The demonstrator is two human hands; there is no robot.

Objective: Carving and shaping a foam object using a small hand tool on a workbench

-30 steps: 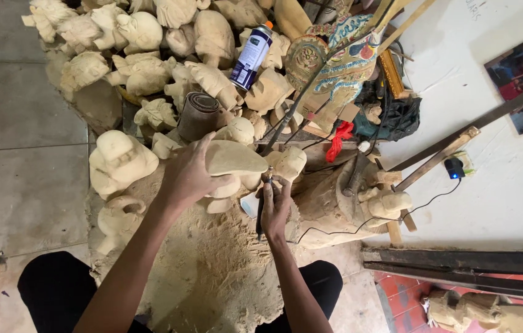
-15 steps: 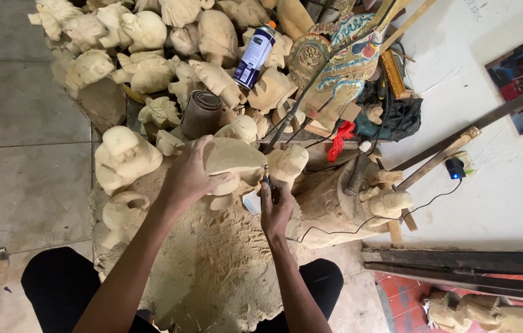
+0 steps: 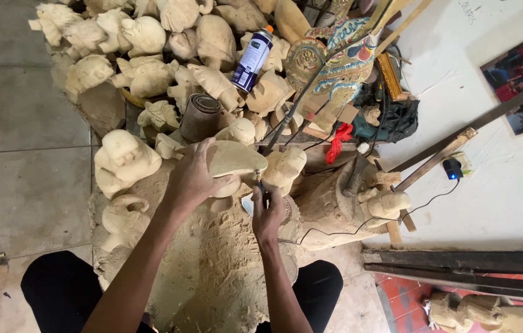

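Nearest me, my knees frame a mound of pale sawdust (image 3: 212, 271); just above it my right hand (image 3: 267, 213) is closed around a slim dark rotary tool (image 3: 261, 192), its tip up against the underside of the pale wooden carving (image 3: 234, 161); my left hand (image 3: 195, 176) is spread over that carving's top, clamping it in place above the sawdust; I judge the bit could skid off the curved wood toward my left fingers if the grip slackens, and the thin black cable (image 3: 360, 219) trailing right could snag and jerk the tool; beyond, a roll of sandpaper (image 3: 200, 117) stands among unfinished carvings (image 3: 144, 55); a blue-and-white spray can (image 3: 253, 58) lies tilted on the heap, contents hidden; I see no open container holding anything; farthest, a painted carved figure (image 3: 335, 58) leans by the wall.
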